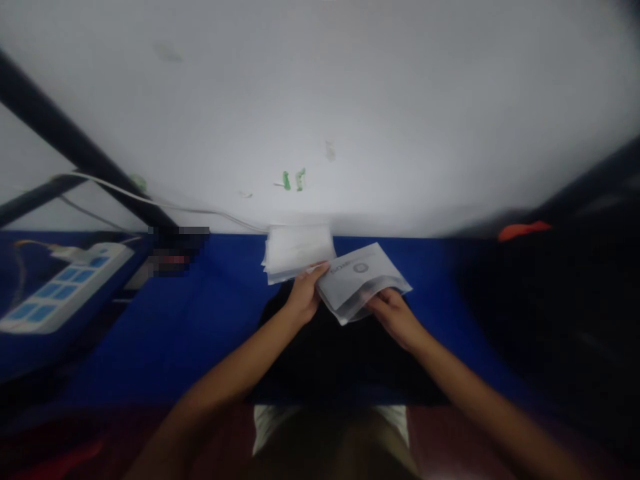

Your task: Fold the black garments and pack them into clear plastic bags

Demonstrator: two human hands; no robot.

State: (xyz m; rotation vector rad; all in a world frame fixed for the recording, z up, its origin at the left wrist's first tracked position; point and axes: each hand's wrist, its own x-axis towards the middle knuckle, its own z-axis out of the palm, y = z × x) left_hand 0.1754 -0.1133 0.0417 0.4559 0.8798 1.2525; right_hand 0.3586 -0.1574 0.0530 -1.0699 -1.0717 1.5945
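Between my two hands is a translucent plastic bag with dark print and a round mark on it. My left hand pinches its left edge, thumb on top. At the bag's near, parted edge is my right hand, its fingertips inside the mouth or behind the clear film; which one I cannot tell. A stack of similar pale bags lies just behind on the blue surface. Beneath my hands is a black item, possibly folded cloth, partly hidden by the bag.
On the left lies a white power strip with blue sockets and a plugged-in cord. A white cable runs along the pale wall. Dark frame bars slant at the left. An orange object sits at the right.
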